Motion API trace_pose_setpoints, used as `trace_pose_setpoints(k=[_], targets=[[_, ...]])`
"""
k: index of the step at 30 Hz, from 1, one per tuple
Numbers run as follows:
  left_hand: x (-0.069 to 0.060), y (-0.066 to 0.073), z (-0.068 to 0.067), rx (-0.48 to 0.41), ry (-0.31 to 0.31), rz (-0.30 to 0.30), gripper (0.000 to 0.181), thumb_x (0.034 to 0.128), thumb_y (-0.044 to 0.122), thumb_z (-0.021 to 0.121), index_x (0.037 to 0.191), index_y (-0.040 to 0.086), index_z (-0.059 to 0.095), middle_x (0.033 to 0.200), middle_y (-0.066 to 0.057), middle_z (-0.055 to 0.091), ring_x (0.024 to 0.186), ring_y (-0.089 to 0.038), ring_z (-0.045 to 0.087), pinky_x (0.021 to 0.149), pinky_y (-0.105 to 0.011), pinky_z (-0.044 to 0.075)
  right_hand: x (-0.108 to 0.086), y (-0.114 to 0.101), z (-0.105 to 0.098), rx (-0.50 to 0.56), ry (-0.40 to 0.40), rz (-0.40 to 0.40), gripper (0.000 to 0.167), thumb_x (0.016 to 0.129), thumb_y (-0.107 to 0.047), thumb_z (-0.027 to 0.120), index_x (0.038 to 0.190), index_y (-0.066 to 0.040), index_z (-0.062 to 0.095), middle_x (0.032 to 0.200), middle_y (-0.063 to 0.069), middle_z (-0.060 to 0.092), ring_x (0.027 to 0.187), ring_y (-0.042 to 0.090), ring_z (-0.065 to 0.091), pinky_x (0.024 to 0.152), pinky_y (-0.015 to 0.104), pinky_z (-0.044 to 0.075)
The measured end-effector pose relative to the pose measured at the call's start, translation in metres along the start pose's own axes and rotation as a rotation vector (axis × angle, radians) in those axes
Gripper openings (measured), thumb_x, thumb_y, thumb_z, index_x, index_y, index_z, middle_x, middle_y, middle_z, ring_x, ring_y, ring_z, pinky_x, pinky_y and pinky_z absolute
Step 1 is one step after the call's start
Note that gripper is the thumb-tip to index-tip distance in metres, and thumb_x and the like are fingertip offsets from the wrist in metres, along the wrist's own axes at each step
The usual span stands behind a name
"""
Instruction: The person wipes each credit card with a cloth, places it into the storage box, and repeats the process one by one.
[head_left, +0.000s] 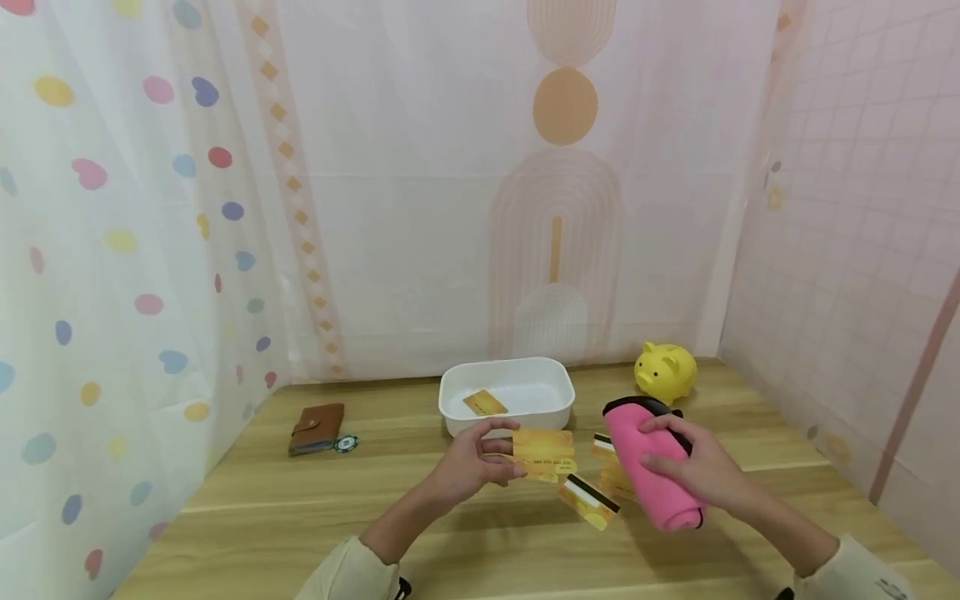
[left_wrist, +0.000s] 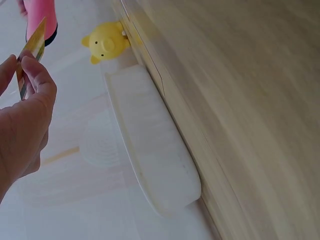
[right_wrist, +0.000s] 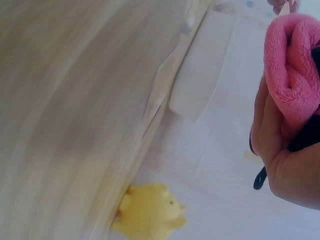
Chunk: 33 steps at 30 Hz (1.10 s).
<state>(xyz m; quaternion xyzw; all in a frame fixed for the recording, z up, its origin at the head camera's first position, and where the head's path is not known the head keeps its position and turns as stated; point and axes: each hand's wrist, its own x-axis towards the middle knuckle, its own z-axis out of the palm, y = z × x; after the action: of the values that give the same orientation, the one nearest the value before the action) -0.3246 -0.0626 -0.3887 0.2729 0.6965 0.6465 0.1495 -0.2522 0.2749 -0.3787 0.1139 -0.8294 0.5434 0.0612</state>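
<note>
My left hand [head_left: 482, 458] pinches a gold bank card [head_left: 543, 448] between thumb and fingers, above the wooden table. The left wrist view shows that card [left_wrist: 35, 44] nearly edge-on. In my right hand [head_left: 693, 462] is a folded, fuzzy pink cloth [head_left: 651, 475] with black edging. Seen from the right wrist, the fingers wrap around the cloth [right_wrist: 292, 70], and a small black loop [right_wrist: 260, 179] hangs below. Between the hands lies a card with a black stripe [head_left: 588, 500]. More gold cards [head_left: 617, 479] lie partly hidden behind the cloth.
A white bin [head_left: 506, 367] holding one gold card [head_left: 485, 403] stands at the back. To its right is a yellow piggy bank [head_left: 666, 372]. A brown wallet [head_left: 317, 428] and a poker chip [head_left: 346, 443] lie at the left. Patterned curtains [head_left: 405, 208] enclose the table.
</note>
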Motion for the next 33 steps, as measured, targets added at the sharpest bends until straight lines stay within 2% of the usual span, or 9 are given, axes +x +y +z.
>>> trace_pose_setpoints(k=[4,11,21,28,33], targets=[[0.002,0.000,0.005,-0.015,-0.006,0.004,0.056,0.0851,0.000,0.076,0.135,-0.001,0.049,0.110,-0.015,0.069,0.088,-0.018,0.068,0.066,-0.027,0.054,0.001,-0.005,0.009,0.037,0.031,-0.027,0.041,0.089,-0.015,0.074,0.123,-0.004,0.055,0.122,0.033,0.049,0.058,0.026,0.065,0.051,0.041,0.056],[0.004,0.001,0.014,-0.025,-0.004,0.030,0.056,0.0854,0.000,0.075,0.135,-0.001,0.050,0.109,-0.016,0.069,0.086,-0.017,0.068,0.064,-0.027,0.053,0.003,-0.015,0.027,0.051,0.062,-0.098,0.037,0.088,-0.013,0.075,0.121,-0.006,0.058,0.122,0.031,0.051,0.057,0.025,0.065,0.048,0.041,0.056],[0.003,0.002,0.017,-0.022,0.024,0.048,0.056,0.0873,0.001,0.073,0.138,-0.002,0.050,0.108,-0.017,0.070,0.084,-0.016,0.069,0.065,-0.026,0.054,0.001,-0.027,0.050,0.043,0.033,-0.143,0.035,0.088,-0.015,0.076,0.119,-0.010,0.061,0.105,0.026,0.059,0.056,0.022,0.065,0.047,0.040,0.055],[-0.001,0.002,0.018,-0.044,0.051,0.033,0.057,0.0875,0.001,0.073,0.139,-0.002,0.050,0.107,-0.016,0.071,0.082,-0.015,0.070,0.066,-0.027,0.056,-0.003,-0.027,0.060,-0.077,0.041,-0.320,0.031,0.087,-0.016,0.078,0.114,-0.016,0.065,0.101,0.016,0.066,0.061,0.010,0.062,0.049,0.031,0.054],[-0.002,0.005,0.021,-0.066,0.066,0.030,0.055,0.0867,0.000,0.074,0.137,-0.001,0.051,0.101,-0.013,0.071,0.080,-0.018,0.071,0.068,-0.029,0.057,-0.003,-0.029,0.065,-0.104,0.040,-0.367,0.030,0.086,-0.016,0.078,0.113,-0.017,0.066,0.100,0.012,0.067,0.066,0.009,0.062,0.051,0.030,0.054]])
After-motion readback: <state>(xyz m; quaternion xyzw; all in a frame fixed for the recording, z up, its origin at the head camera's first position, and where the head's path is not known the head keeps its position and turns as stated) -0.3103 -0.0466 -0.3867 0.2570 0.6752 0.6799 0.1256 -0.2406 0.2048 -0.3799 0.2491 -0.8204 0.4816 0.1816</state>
